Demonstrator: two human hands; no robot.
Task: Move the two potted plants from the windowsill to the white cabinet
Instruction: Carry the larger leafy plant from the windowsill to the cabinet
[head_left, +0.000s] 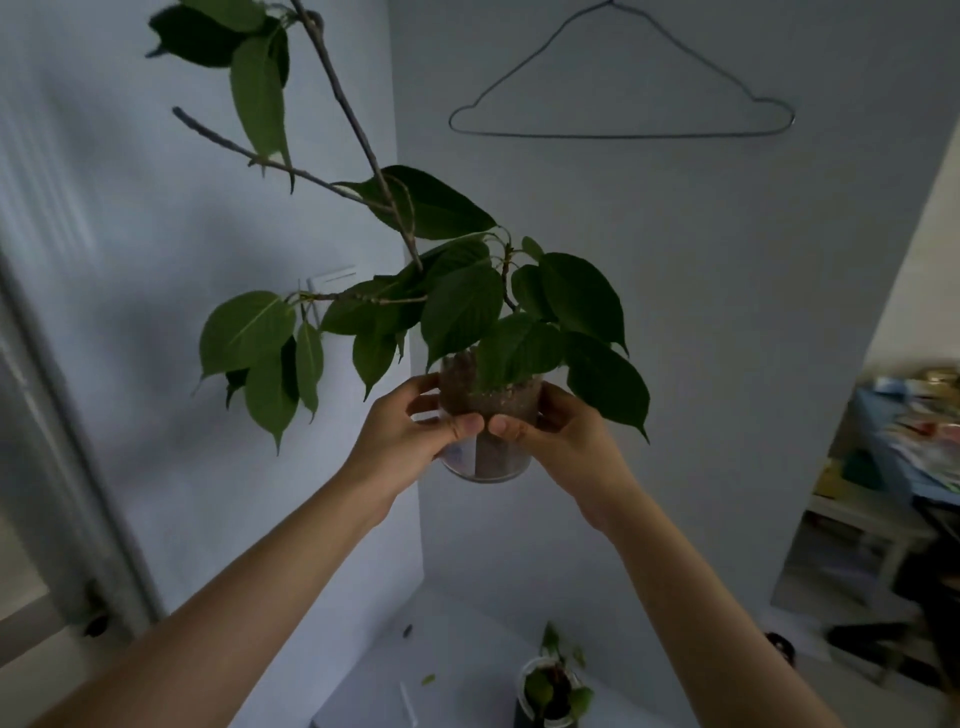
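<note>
I hold a large potted plant in a clear pot (485, 457) up in the air at the centre of the view. Its long bare branches and dark green leaves (462, 306) spread up and to the left. My left hand (410, 436) grips the pot's left side and my right hand (556, 431) grips its right side, thumbs nearly touching at the front. Far below, a small potted plant (553, 686) stands on the white cabinet top (467, 639).
A wire hanger (623, 104) hangs on the wall above. A wall corner runs down the middle behind the plant. A window frame (62, 467) lies at the left. A doorway at the right shows a cluttered table (904, 447).
</note>
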